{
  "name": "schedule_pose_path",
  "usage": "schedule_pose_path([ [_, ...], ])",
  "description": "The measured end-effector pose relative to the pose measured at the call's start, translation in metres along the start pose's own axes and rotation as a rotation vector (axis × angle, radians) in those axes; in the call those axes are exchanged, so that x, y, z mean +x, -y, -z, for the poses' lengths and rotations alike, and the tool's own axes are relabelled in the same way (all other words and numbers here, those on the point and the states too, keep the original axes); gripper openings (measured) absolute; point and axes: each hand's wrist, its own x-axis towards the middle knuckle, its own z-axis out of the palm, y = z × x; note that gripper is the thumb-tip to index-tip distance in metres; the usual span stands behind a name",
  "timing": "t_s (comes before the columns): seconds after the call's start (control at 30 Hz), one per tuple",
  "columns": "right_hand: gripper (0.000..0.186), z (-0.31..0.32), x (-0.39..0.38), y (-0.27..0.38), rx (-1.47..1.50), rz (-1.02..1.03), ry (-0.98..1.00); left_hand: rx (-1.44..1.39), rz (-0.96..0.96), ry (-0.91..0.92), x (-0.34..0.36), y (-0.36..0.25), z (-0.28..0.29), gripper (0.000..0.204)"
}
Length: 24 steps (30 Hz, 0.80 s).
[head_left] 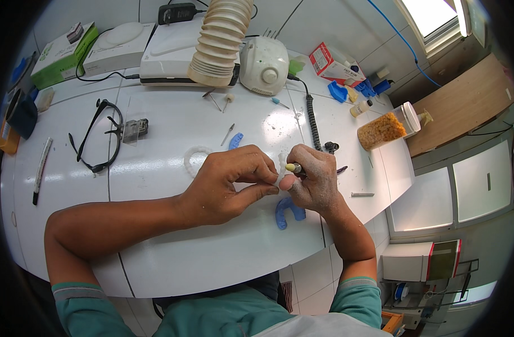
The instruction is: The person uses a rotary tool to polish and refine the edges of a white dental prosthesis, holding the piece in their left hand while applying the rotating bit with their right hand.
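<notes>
Pinched in my left hand (229, 185) is a small white translucent tooth-shaped piece (280, 167), held near the middle of the white worktop. My right hand (310, 180), dusted with pale powder, grips a dark pen-like tool (295, 168) with a pale yellow end, close against that piece. Behind my left hand lies a white arch-shaped piece (188, 161) beside a small blue piece (236, 140). A blue horseshoe mould (282, 216) lies below my hands. A coiled black cord (312, 121) runs from a white control box (264, 64) toward the right hand.
Black goggles with an attachment (96, 165) lie left, near a marker (42, 171). A ribbed extraction hose (220, 42) hangs at the back, among boxes (63, 56). A jar of orange granules (380, 131) stands right; small burs (229, 132) lie behind my hands.
</notes>
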Motion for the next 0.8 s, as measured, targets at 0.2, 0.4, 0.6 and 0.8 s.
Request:
schedule_pose_path([
  [0.2, 0.066, 0.0053, 0.0026, 0.0013, -0.028, -0.02, -0.01, 0.083, -0.021, 0.026, -0.0002, 0.0007, 0.0024, 0.012],
  [0.4, 0.065, 0.0047, 0.0025, 0.0023, -0.001, -0.035, -0.008, 0.093, -0.025, 0.022, -0.0002, 0.0005, 0.0023, 0.013],
  [0.6, 0.065, 0.0043, 0.0008, -0.0007, -0.031, -0.015, -0.003, 0.087, -0.031, 0.017, -0.0002, 0.0013, 0.0016, 0.014],
  [0.8, 0.065, 0.0047, 0.0031, 0.0012, -0.022, -0.014, -0.024, 0.179, -0.08, -0.018, 0.0002, -0.001, 0.002, 0.015],
])
